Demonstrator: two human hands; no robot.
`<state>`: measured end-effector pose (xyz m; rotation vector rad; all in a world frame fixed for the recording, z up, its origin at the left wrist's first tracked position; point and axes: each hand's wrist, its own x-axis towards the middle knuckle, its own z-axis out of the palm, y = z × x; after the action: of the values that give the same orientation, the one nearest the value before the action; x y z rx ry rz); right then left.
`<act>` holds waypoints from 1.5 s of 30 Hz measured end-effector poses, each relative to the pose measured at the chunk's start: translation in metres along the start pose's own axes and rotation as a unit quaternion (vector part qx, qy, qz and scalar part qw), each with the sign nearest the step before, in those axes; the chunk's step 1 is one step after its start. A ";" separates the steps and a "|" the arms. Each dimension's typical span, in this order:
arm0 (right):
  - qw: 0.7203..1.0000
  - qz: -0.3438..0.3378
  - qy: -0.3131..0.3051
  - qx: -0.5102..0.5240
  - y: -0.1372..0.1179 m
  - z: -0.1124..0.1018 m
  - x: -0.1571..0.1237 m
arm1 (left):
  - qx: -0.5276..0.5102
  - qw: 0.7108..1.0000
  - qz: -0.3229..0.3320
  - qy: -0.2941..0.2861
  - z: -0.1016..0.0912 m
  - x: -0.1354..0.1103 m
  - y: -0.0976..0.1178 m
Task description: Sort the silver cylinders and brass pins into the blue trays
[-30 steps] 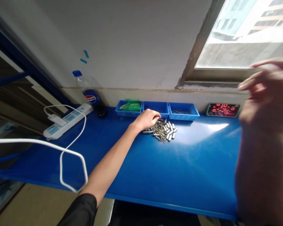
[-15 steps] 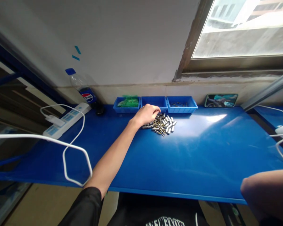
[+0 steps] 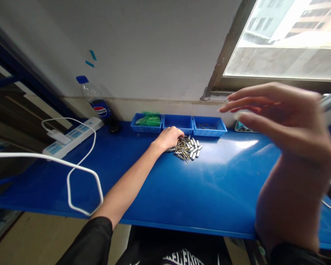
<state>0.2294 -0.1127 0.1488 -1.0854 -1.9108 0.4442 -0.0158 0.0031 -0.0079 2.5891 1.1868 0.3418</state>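
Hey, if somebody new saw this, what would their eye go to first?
Probably the right hand, raised large in the right foreground, partly hiding the phone. Next, the left hand at the pile of small metal parts on the blue table, in front of three blue bins. After that, perhaps the bright window at the upper right and the blue-capped bottle at the left.

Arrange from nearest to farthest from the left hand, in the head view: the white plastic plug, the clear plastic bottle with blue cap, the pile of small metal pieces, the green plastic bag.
1. Pile of metal pieces: by left hand.
2. Green plastic bag: in left blue tray.
3. Clear bottle: farther left, near wall.
4. White plastic plug: leftmost, on white power strip.
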 end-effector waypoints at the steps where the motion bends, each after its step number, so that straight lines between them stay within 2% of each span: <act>1: 0.998 0.009 -0.063 -0.010 0.011 0.008 0.009 | 0.011 1.000 0.001 0.007 0.001 0.000 0.001; 3: 0.978 0.056 -0.195 -0.055 0.041 0.028 0.026 | 0.032 0.999 0.006 0.018 0.001 0.000 0.001; 4: 0.965 0.086 -0.238 -0.067 0.057 0.039 0.032 | 0.041 0.999 0.008 0.020 0.001 0.001 0.000; 7: 0.944 0.122 -0.297 -0.071 0.098 0.070 0.042 | 0.060 0.998 0.015 0.007 -0.002 0.000 -0.002; 10: 0.941 0.120 -0.303 -0.095 0.117 0.092 0.043 | 0.074 0.997 0.020 -0.015 -0.004 -0.001 -0.003; 14: 0.943 0.095 -0.294 -0.122 0.119 0.101 0.041 | 0.093 0.995 0.012 -0.025 -0.003 -0.002 -0.003; 24: 0.944 0.084 -0.296 -0.116 0.109 0.105 0.036 | 0.111 0.994 0.017 -0.004 -0.005 -0.001 0.002; 32: 0.945 0.073 -0.293 -0.128 0.114 0.100 0.031 | 0.107 0.994 0.022 -0.006 0.001 0.001 0.001; 45: 0.946 0.089 -0.284 -0.132 0.126 0.092 0.021 | 0.122 0.992 0.007 -0.014 -0.006 -0.002 0.008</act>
<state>0.2135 -0.0151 0.0258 -1.4233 -2.4365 0.6715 -0.0137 -0.0021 0.0004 2.7996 1.2744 0.1719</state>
